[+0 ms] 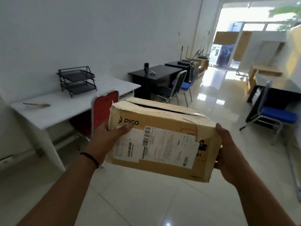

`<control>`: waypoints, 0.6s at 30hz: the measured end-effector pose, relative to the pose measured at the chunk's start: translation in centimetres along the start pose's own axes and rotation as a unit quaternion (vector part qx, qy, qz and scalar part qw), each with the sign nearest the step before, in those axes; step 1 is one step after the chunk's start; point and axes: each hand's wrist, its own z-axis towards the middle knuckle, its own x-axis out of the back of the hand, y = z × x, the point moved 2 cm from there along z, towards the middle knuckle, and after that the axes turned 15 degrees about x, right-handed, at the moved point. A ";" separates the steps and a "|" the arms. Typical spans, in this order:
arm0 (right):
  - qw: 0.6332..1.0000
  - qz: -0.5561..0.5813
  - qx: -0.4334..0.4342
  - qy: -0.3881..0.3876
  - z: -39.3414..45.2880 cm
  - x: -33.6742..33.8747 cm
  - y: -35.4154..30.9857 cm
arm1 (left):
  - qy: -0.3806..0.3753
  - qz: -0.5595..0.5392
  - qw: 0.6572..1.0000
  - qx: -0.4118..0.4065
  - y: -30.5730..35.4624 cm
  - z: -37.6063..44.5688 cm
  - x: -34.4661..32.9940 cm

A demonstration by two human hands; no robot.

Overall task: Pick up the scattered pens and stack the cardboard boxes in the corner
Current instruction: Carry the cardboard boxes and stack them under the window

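Out over the tiled floor (146, 201), in the head view, a person holds one cardboard box (162, 141) in front of them with both arms stretched forward. The box is off the ground, tilted, with its label side turned up toward the camera. It is worn: the top flaps are partly open, the tape is torn at the left corner, and the word PICO is printed near that corner. A white label (156, 144) with barcodes covers much of the facing side.

The left hand (107, 136) grips the box's left end, thumb laid across the label side, the other fingers wrapped out of sight behind the torn corner. A dark band (90, 158) sits on that wrist. The right hand (225, 149) clasps the right end, palm against the cardboard, its fingers hidden behind the box.

To the left, against the wall, stands a white tabletop (53, 110) with a black wire tray rack (76, 80) on it and a small blurred thing lying near its front left. A red chair (104, 110) is pushed in at that tabletop, just behind the box. Further along the wall are dark desks (154, 74) with blue chairs (180, 85). Another blue chair (276, 116) stands at the right. I see no pens that I can make out.
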 end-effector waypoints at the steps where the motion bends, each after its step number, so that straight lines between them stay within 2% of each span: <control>1: 1.000 0.010 0.006 -0.013 0.3 -1.0 -0.5 | 0.009 0.000 1.000 -0.010 0.6 -0.3 1.2; 7: 0.993 0.054 0.040 -0.099 1.9 -8.5 -2.7 | 0.079 -0.014 0.995 -0.059 3.0 -3.6 9.0; 18: 0.951 0.108 0.060 -0.285 5.5 -20.7 -3.2 | 0.252 -0.189 0.948 -0.046 2.6 -8.3 16.5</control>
